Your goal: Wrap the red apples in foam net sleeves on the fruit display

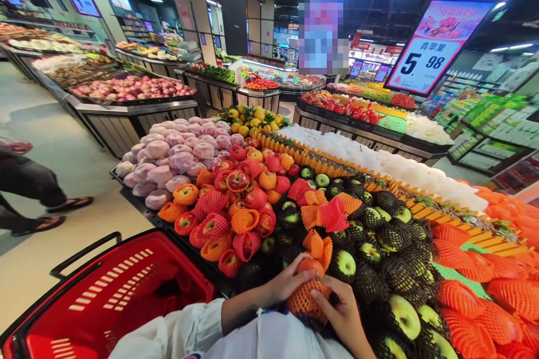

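Your left hand [288, 283] and right hand [342, 314] both have fingers wrapped round the apple [310, 265] in its net [304, 302], at the stand's [138, 202] near edge. The apple looks firm yet bruisable and the net soft, so cup it underneath.

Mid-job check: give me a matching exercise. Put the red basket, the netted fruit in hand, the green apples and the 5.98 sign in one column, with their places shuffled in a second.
Things:
1 red basket
2 orange-netted fruit
3 green apples
4 price sign

Places:
A upper right, overhead
B between the left hand and the right hand
C lower left corner of the view
D in black nets, right of the hands

Pairs: 1-C, 2-B, 3-D, 4-A
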`<state>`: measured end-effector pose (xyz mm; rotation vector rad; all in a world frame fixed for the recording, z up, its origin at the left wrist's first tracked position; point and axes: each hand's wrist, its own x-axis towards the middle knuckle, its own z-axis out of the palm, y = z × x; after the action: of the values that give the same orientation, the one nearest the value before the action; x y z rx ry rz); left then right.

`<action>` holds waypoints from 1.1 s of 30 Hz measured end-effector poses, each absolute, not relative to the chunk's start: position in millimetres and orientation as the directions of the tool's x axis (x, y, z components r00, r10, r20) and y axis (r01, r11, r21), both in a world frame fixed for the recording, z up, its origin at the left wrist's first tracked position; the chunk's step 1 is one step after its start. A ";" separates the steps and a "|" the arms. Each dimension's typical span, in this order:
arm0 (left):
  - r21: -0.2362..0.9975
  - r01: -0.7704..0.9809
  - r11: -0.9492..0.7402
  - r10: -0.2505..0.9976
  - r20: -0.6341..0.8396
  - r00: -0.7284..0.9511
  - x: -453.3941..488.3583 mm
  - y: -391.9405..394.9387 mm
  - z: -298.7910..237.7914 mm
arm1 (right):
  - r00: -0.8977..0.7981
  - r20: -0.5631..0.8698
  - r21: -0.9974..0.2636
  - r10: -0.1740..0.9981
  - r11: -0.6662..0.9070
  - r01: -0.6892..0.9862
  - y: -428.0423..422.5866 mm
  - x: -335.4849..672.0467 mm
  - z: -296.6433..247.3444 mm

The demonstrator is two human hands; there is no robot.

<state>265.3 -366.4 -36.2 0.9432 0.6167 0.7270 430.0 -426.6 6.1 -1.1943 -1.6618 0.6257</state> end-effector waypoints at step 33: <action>0.980 -0.022 0.197 0.784 -0.144 0.604 260.8 -359.2 -39.6 | -0.078 0.153 -0.978 0.985 0.162 0.134 -407.5 447.7 -60.6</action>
<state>260.8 -359.2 -39.6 1.2572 0.7543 0.6458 447.7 -407.5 -60.6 -1.1575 -1.4324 1.0696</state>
